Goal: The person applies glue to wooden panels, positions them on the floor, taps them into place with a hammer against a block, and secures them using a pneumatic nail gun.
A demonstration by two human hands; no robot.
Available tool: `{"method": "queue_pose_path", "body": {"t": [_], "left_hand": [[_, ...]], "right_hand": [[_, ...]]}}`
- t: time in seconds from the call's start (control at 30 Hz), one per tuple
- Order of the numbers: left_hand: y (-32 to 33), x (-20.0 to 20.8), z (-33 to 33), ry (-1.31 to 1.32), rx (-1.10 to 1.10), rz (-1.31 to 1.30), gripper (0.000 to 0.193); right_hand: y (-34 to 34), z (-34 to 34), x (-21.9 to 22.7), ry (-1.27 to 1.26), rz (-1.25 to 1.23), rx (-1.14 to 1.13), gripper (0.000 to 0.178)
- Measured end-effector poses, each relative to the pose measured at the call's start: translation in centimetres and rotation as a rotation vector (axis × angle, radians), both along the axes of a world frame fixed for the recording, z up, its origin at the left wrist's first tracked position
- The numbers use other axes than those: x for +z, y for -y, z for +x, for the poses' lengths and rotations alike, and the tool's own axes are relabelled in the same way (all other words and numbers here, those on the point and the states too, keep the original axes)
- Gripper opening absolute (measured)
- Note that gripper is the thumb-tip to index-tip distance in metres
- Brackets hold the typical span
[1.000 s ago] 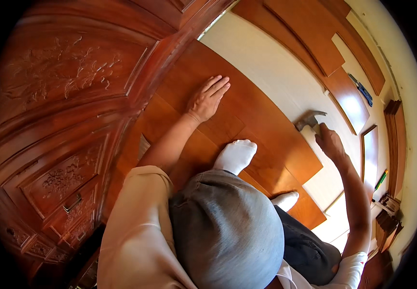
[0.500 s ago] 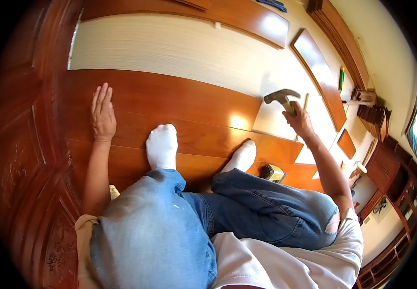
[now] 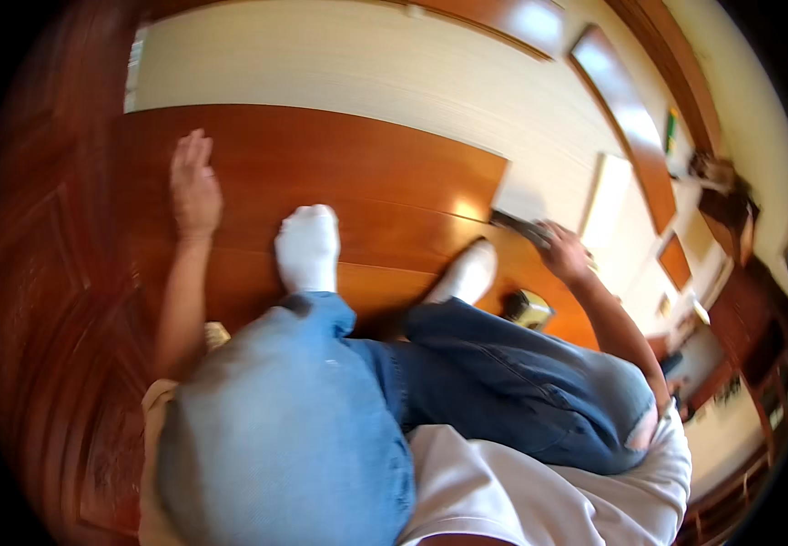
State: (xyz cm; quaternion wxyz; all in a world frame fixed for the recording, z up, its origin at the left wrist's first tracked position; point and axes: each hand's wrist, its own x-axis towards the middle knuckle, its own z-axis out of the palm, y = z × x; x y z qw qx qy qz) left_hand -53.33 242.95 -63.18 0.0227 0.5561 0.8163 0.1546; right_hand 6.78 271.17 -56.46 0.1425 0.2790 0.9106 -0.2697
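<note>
My left hand (image 3: 196, 193) lies flat with its fingers stretched out on the reddish-brown floor plank (image 3: 339, 150), near that plank's left end. A hammer (image 3: 515, 222) is gripped by its handle in my right hand (image 3: 565, 255). Its head is low beside the plank's right end, at the edge where the board meets the neighbouring row. Whether the hammer touches the wood I cannot tell, as motion smears it. My two feet in white socks (image 3: 308, 247) rest on the boards between my hands.
A carved dark-red wooden door (image 3: 57, 291) stands close on my left. Beyond the plank lies pale underlay (image 3: 312, 68). Loose boards (image 3: 626, 118) lie at the far right. A yellow-and-black boxy object (image 3: 528, 309) sits beside my right foot.
My right hand has swung the hammer down, bringing its head to the end of the plank. The left hand stays flat on the board. The whole view has shifted slightly.
</note>
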Motion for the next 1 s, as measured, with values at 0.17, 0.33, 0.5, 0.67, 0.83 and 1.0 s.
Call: {"method": "queue_pose_path", "body": {"t": [0.17, 0.33, 0.5, 0.67, 0.83, 1.0], "left_hand": [[-1.3, -2.0, 1.0, 0.264, -0.012, 0.168, 0.046], [-0.5, -0.7, 0.0, 0.099, -0.032, 0.094, 0.047], [-0.7, 0.0, 0.3, 0.071, -0.023, 0.074, 0.045], [-0.9, -0.3, 0.1, 0.076, -0.021, 0.096, 0.048], [-0.8, -0.3, 0.2, 0.088, -0.018, 0.087, 0.048], [-0.6, -0.4, 0.0, 0.079, -0.027, 0.100, 0.047]], "right_hand": [[0.0, 5.9, -1.0, -0.040, 0.044, -0.015, 0.026], [-0.2, 0.8, 0.2, 0.007, 0.009, 0.074, 0.032], [-1.4, 2.9, 0.2, -0.043, -0.023, 0.127, 0.034], [-1.0, 0.5, -0.6, -0.023, -0.028, 0.125, 0.037], [-1.7, 4.0, -1.4, -0.116, 0.031, 0.189, 0.034], [-1.0, 1.1, -1.4, -0.077, 0.011, 0.184, 0.041]]}}
